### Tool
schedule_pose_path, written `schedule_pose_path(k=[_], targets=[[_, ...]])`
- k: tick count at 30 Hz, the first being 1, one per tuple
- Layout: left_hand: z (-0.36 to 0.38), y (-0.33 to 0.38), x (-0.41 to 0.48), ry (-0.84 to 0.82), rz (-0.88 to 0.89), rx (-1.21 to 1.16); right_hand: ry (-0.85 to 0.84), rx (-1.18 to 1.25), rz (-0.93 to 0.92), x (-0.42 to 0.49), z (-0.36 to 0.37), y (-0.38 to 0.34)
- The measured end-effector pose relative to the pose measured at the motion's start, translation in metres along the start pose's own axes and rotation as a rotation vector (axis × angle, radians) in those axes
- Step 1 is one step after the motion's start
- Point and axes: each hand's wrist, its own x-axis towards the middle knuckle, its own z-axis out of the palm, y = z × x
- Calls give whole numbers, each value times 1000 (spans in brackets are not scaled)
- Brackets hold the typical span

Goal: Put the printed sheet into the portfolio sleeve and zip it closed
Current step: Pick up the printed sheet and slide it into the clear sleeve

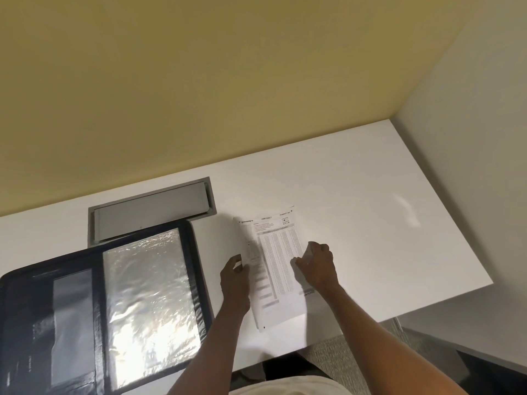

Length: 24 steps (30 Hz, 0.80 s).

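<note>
A black zip portfolio (pixel 97 317) lies open at the left end of the white desk (pixel 370 223), running off the desk's near-left corner and past the picture's edge. Its left half shows dark pockets; its right half carries a clear, glossy portfolio sleeve (pixel 151 303) that catches the light. The zipper stands undone around the visible border. Behind the portfolio, a grey cable hatch (pixel 151 209) is set into the desk along its far edge, against the yellow wall (pixel 199 81).

Just right of the portfolio, apart from it, the printed sheet (pixel 278 269) rests near the middle of the desk toward the near edge, slightly skewed, print side up, with dense tables of small figures. It is outside the sleeve.

The left hand (pixel 235 277) is at the sheet's left edge, fingers curled, thumb and fingers pinching that edge, which appears raised off the desk. The right hand (pixel 316 265) is at the sheet's right edge, fingers bent and closed onto the paper's margin; whether that side is lifted cannot be told.

The right end of the desk meets a pale partition (pixel 470 138).
</note>
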Motion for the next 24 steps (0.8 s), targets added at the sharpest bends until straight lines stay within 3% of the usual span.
schedule_pose_path(k=[5,9,12,14,21,24], targets=[[-33,24,-1,-293,-34,-131,-19,389,-15,6,-25,-4],[-54,48,-1,-411,-6,-126,-377,808,-66,-9,-59,-29],[-63,67,-3,-456,63,-74,-506,735,-83,-15,-71,-48],[-67,78,-6,-474,122,-42,-465,659,-102,-22,-75,-59],[-65,106,-28,-639,289,67,-410,741,-172,-36,-67,-72],[-61,106,-38,-585,380,106,-290,730,-192,-46,-60,-76]])
